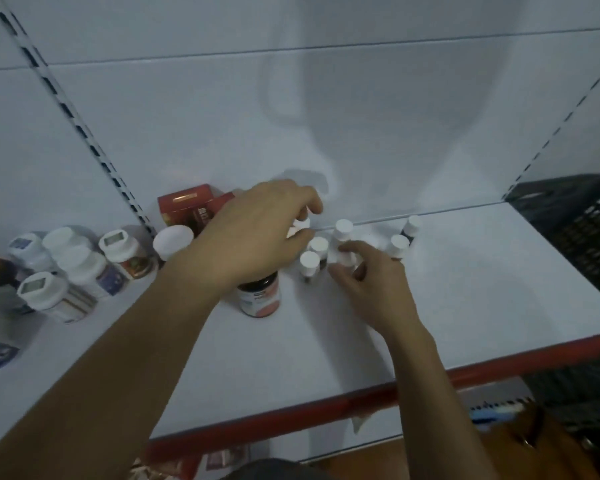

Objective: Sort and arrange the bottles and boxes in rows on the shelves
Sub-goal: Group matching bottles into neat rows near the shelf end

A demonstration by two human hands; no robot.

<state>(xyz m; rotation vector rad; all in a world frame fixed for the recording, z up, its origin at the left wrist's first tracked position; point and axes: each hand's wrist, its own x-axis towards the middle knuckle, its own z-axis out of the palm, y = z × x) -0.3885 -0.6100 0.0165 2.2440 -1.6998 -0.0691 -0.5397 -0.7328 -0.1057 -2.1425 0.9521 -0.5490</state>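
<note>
Two hands work the small white-capped bottles: left hand [257, 230] pinches one at twelve o'clock, right hand [368, 282] clasps another [342, 244], best set upright, caps touching.

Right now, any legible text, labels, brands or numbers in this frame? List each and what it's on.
None can be read.
Red boxes: dark print on the front, too blurred.
Dark bottle with pink label: a few small marks, illegible.
White-capped jars on the left: picture labels, lettering too small.
Small white-capped bottles near the hands: no readable print.
</note>
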